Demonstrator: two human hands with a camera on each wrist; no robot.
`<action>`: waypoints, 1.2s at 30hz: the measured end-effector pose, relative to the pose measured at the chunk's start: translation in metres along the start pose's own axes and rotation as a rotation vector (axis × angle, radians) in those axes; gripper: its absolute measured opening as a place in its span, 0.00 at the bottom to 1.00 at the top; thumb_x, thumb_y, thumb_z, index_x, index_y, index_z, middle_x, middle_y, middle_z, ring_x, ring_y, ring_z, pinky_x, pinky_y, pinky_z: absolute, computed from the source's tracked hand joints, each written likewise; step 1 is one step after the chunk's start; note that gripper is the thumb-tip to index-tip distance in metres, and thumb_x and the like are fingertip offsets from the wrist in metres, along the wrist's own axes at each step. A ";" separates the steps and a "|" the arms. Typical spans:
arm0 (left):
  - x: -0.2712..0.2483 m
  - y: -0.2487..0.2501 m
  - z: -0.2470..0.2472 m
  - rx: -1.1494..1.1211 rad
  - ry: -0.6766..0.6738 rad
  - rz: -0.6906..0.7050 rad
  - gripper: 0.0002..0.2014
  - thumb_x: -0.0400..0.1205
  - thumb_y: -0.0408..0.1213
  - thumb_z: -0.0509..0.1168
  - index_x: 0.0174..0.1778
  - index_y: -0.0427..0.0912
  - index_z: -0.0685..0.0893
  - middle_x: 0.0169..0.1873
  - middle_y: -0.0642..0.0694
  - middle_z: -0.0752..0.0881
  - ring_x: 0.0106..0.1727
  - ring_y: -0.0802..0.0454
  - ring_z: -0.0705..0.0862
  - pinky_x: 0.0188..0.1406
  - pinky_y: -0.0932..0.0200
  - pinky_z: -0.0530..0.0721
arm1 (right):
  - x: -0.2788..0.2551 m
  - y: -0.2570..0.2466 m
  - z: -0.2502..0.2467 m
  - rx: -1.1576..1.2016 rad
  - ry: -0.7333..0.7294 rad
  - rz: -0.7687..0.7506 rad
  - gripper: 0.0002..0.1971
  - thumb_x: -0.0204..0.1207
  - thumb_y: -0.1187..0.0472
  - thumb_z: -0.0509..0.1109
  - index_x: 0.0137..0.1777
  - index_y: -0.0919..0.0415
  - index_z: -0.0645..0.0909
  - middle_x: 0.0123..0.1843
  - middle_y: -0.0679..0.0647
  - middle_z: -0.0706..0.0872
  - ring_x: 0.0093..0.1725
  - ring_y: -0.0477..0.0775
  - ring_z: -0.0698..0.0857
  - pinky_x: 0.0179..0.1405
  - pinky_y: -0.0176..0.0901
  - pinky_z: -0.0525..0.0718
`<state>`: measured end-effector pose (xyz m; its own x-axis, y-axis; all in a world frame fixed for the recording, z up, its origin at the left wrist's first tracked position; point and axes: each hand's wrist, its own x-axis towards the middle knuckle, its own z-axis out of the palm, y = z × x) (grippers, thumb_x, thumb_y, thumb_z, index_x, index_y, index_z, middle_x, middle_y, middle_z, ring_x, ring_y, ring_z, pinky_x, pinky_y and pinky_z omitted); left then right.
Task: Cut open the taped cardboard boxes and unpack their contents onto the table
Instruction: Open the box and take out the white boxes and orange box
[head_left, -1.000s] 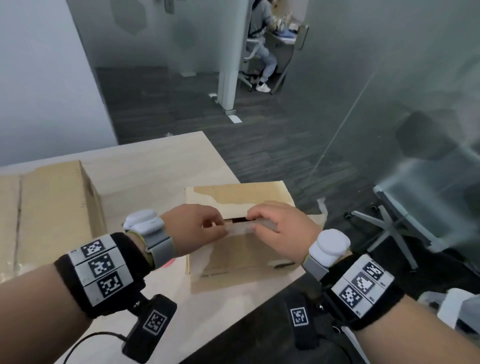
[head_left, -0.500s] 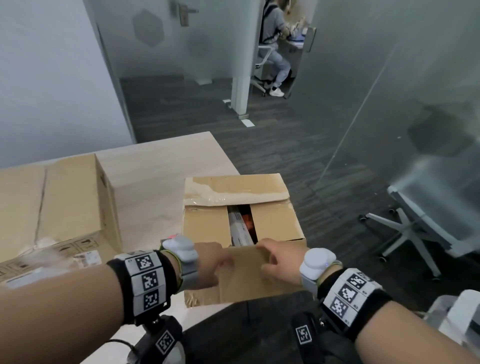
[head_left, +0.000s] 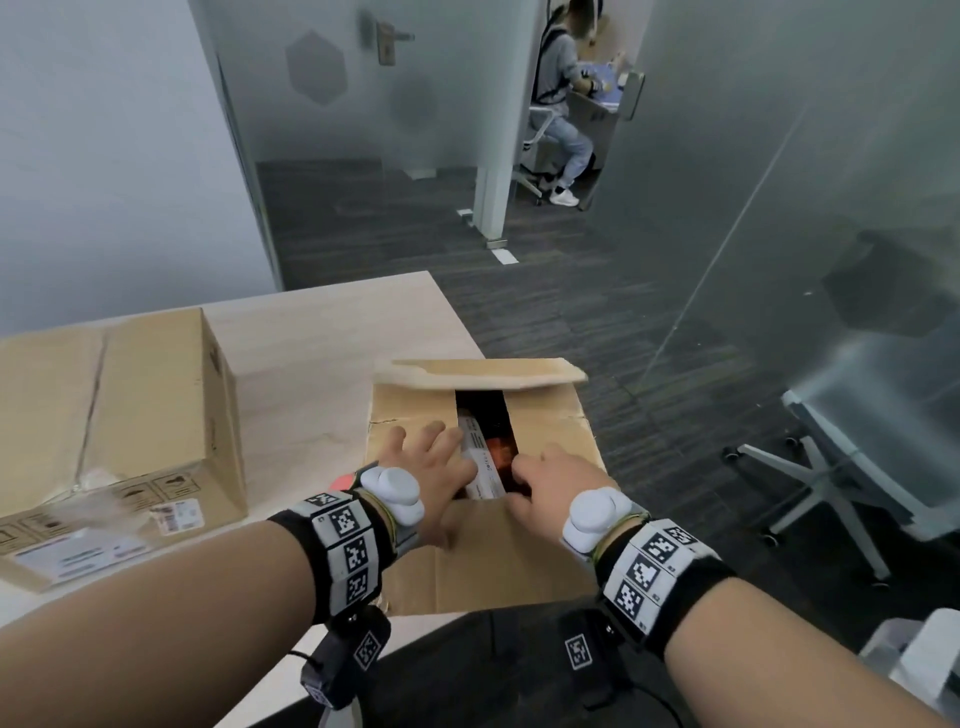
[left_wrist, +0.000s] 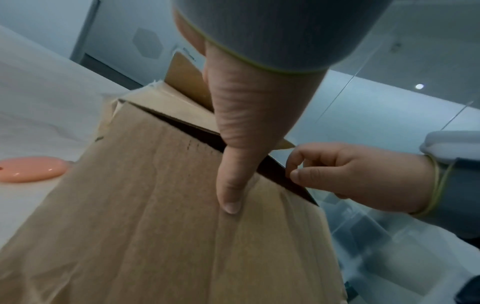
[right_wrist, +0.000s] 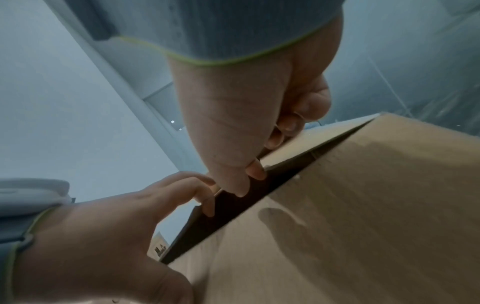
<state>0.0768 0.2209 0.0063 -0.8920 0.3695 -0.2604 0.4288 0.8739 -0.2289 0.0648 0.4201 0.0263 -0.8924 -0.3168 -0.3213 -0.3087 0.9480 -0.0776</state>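
Note:
A small cardboard box (head_left: 563, 431) sits at the table's near right corner. Its far outer flap (head_left: 478, 371) stands up and its near outer flap (head_left: 493, 561) hangs toward me. The two inner flaps lie almost flat, with a gap showing a white and orange package (head_left: 485, 457). My left hand (head_left: 431, 467) lies on the left inner flap (head_left: 410, 415), fingertips hooked over its edge (right_wrist: 207, 205), thumb (left_wrist: 231, 185) pressed on the near flap. My right hand (head_left: 556, 478) curls round the edge of the right inner flap (right_wrist: 311, 144).
A larger taped cardboard box (head_left: 145, 395) stands to the left on the wooden table (head_left: 322, 338). A flat pink disc (left_wrist: 28, 168) lies on the table beside the small box. A white office chair (head_left: 831, 467) and a glass wall are to the right; a person sits far behind.
Both hands pulled the small box's outer flaps apart and folded the near one down toward me. They have since moved up onto the two inner flaps.

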 end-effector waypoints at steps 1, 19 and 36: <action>-0.003 -0.002 -0.003 0.008 0.025 -0.008 0.43 0.72 0.69 0.70 0.79 0.55 0.64 0.86 0.44 0.53 0.86 0.39 0.52 0.76 0.36 0.63 | -0.001 0.000 -0.005 0.003 0.071 -0.004 0.12 0.82 0.43 0.59 0.50 0.50 0.73 0.51 0.53 0.71 0.48 0.59 0.77 0.45 0.52 0.83; -0.041 -0.052 -0.016 -0.271 -0.344 -0.470 0.50 0.59 0.87 0.55 0.69 0.56 0.77 0.56 0.47 0.84 0.54 0.41 0.85 0.63 0.41 0.82 | 0.002 0.071 -0.002 -0.041 -0.215 0.311 0.55 0.60 0.14 0.57 0.87 0.39 0.55 0.90 0.62 0.50 0.86 0.69 0.57 0.82 0.71 0.62; -0.015 -0.042 0.033 -0.357 -0.371 -0.416 0.28 0.77 0.69 0.67 0.57 0.48 0.86 0.78 0.48 0.59 0.45 0.44 0.81 0.56 0.42 0.86 | 0.013 0.065 -0.003 0.033 -0.466 0.159 0.37 0.77 0.25 0.56 0.51 0.59 0.88 0.30 0.53 0.91 0.33 0.55 0.90 0.35 0.40 0.80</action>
<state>0.0773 0.1682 -0.0115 -0.8374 -0.0990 -0.5376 -0.0714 0.9949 -0.0719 0.0319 0.4774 0.0194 -0.6830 -0.1279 -0.7192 -0.1628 0.9864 -0.0207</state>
